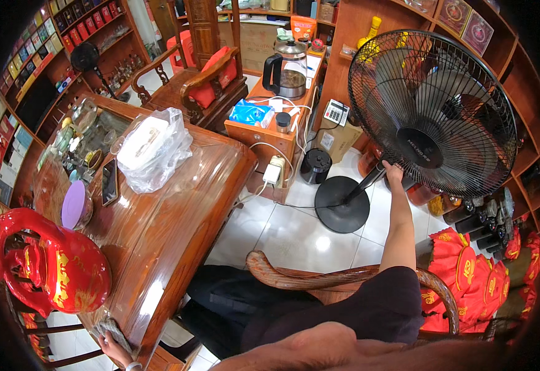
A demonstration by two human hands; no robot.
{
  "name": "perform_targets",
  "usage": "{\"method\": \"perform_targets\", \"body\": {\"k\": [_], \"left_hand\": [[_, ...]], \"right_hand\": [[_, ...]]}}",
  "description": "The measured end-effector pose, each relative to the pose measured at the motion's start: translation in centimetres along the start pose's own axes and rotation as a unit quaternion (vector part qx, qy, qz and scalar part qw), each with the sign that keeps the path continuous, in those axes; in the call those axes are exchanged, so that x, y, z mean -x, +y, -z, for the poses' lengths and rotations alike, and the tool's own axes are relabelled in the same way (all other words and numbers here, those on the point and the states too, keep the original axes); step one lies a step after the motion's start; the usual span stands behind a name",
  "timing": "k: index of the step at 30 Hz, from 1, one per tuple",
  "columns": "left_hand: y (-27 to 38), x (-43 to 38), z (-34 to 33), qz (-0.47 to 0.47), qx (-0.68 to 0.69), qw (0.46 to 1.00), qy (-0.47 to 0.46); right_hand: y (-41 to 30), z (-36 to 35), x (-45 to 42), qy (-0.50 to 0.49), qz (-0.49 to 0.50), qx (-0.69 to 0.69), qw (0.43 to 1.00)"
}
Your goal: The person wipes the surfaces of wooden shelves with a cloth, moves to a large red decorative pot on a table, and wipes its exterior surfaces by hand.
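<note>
My right hand [393, 172] reaches out and grips the upper pole of a black pedestal fan [367, 183], just under its wire-caged head [432, 113]. The fan's round base [342, 204] rests on the white tiled floor. At the near corner of the wooden table [191, 185], my left hand [112, 350] is on a grey cloth [117, 335], its fingers against the cloth; part of the hand is cut off by the frame's edge. Beside it stands a large red glossy jug-shaped vessel [77, 269] with gold decoration.
On the table are a purple-lidded bowl [73, 204], a phone [109, 182] and white containers in a plastic bag [147, 143]. A carved armchair [205, 88] and a side cabinet [270, 137] with a glass kettle [293, 69] stand beyond. Red cloth-topped jars [460, 273] stand at right.
</note>
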State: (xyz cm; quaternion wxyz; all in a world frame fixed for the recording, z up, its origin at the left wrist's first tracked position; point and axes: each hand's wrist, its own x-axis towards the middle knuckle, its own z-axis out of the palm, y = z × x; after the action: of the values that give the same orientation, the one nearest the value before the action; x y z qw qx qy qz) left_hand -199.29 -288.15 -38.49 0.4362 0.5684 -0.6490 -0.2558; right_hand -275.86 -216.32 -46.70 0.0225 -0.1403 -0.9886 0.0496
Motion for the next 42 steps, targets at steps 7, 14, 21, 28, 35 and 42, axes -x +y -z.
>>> {"method": "perform_targets", "body": {"k": [7,14,21,28,35,42], "left_hand": [[-0.9,-1.4,-0.8,-0.036,-0.079,0.996,0.007],[-2.1,-1.8,-0.1,-0.016,-0.070,0.997,0.011],[-1.4,-1.8,-1.6,-0.043,-0.056,0.997,-0.033],[-1.3,-0.6,2.0,0.007,-0.003,0.998,-0.064],[3.8,-3.3,-2.3,0.046,-0.041,0.997,0.036],[2.6,-5.8,-1.8,0.072,-0.066,0.995,0.027]], "right_hand": [[3.3,-3.3,-1.7,0.113,0.037,0.144,0.982],[1.9,-1.1,-0.3,-0.002,0.041,0.081,0.996],[2.4,-6.0,1.3,0.030,-0.051,-0.368,0.928],[-21.0,-0.4,14.2,-0.189,0.402,-0.399,0.802],[-33.8,11.0,30.9,-0.146,0.655,-0.475,0.570],[-46.6,13.1,48.7,-0.251,0.724,-0.517,0.382]]}}
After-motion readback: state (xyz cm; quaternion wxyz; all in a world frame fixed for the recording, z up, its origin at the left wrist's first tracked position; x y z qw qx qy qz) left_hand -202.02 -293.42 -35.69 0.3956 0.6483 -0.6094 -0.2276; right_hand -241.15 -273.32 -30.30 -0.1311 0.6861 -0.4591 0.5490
